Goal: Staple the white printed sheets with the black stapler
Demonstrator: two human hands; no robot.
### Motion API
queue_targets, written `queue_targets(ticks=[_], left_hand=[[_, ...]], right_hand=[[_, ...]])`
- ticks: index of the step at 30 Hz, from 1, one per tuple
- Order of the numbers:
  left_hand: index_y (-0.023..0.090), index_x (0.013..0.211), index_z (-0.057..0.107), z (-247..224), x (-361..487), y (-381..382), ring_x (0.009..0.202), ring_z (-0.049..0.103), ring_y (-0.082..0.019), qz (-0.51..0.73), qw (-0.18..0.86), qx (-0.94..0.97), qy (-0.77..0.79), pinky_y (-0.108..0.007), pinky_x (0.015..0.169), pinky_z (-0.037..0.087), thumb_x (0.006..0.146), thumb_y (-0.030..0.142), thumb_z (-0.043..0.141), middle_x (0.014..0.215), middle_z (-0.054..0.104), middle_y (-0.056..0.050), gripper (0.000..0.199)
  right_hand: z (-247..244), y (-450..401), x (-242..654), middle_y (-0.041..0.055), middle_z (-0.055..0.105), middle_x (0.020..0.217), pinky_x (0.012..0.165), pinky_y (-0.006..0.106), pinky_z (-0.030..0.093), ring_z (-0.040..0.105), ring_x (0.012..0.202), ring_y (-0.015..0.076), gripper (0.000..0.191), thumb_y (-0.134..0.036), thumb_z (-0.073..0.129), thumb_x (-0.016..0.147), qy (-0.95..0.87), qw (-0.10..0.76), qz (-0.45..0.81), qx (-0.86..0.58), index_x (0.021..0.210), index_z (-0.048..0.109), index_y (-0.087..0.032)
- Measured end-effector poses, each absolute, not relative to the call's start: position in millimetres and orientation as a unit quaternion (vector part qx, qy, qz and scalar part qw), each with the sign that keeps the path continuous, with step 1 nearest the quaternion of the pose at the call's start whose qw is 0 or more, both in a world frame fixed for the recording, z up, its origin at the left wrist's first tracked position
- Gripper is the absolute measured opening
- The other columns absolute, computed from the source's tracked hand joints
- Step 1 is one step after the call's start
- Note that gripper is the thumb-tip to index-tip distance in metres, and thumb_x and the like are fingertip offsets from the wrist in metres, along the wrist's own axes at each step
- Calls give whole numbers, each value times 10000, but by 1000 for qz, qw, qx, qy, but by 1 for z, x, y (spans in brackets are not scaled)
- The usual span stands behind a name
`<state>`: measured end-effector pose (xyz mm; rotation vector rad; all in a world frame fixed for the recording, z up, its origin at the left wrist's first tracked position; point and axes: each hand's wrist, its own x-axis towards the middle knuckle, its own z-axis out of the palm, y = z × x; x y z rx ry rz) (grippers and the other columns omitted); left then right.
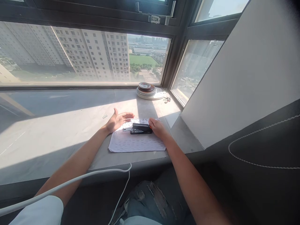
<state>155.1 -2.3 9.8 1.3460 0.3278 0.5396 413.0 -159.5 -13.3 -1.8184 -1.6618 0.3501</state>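
Note:
A black stapler (141, 128) lies across a stack of printed paper sheets (138, 143) on the window sill. From its left end sticks out a metallic tray. My right hand (157, 127) is closed around the stapler's right end, where a bit of red shows by the fingers. At the upper left edge of the sheets is my left hand (119, 120), its fingers stretched out to the right and its thumb raised. Nothing is in that hand. I cannot tell whether it touches the paper.
Stacked round plates (146, 91) stand in the window corner, with small keys (167, 100) beside them. A white cable (89, 173) crosses in front of the sill (58, 131). A slanted white wall (241, 72) bounds the right side, and a beaded chain (243, 158) hangs there.

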Motion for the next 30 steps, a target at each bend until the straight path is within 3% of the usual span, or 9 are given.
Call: queue_targets(ticks=[3,6,8,10,14,16,19,23,30], left_hand=[[133,1308,772,9,155,-1,1441,550,-390,238,739,611,155,-481,1202,439,877,984,311,1441,681,-220,1060],[140,1332,764,6,155,-1,1480,509,-397,229,739,615,156,-500,1241,388,888,969,327,1489,653,-215,1037],[145,1325,768,5,155,-2,1486,499,-403,229,735,618,157,-527,1258,355,913,942,341,1499,649,-213,994],[157,1305,776,5,156,-4,1477,506,-401,236,731,619,164,-544,1266,338,934,918,354,1500,652,-205,946],[157,1265,775,11,161,-10,1460,529,-390,288,726,596,186,-527,1235,398,971,855,409,1481,665,-200,842],[143,1290,745,15,163,-14,1440,559,-378,303,750,556,194,-496,1168,486,1009,797,415,1497,647,-207,785],[109,1314,703,20,165,-19,1326,658,-365,262,808,484,211,-464,1036,596,1060,716,387,1447,663,-236,729],[111,1302,706,18,167,-21,1189,731,-306,201,839,457,216,-414,1027,621,1106,591,418,1246,745,-208,593],[146,1146,792,14,168,-20,1240,708,-281,217,780,532,248,-381,1093,596,1037,356,672,1243,755,-165,265]], right_hand=[[-7,-164,413,1,613,746,731,335,427,563,758,208,426,-451,337,1143,-657,366,135,-645,823,535,-250],[0,-170,411,46,728,1036,927,376,498,632,1052,249,270,-504,558,1079,-733,380,125,-551,1058,666,-257],[1,-172,408,77,731,1187,979,406,516,640,1145,274,317,-443,747,976,-764,358,117,-524,1227,676,-262],[-1,-172,406,86,744,1179,969,419,541,677,1104,277,365,-359,820,920,-773,346,111,-520,1248,695,-258],[-7,-171,401,65,788,1095,891,395,597,739,991,253,267,-295,794,946,-751,416,75,-507,1203,733,-262],[-7,-169,399,72,794,1156,882,385,623,755,1043,253,284,-267,743,982,-736,463,30,-494,1265,726,-271],[-5,-169,397,76,788,1253,986,421,630,730,1199,259,360,-177,652,1020,-738,486,-50,-466,1357,709,-289],[-3,-171,396,46,800,1262,1025,466,608,714,1195,257,447,-86,598,1025,-754,459,-112,-456,1385,722,-321],[-8,-172,394,-14,792,1290,1007,467,559,676,1175,249,442,-87,567,1054,-792,357,-112,-483,1331,756,-376]])
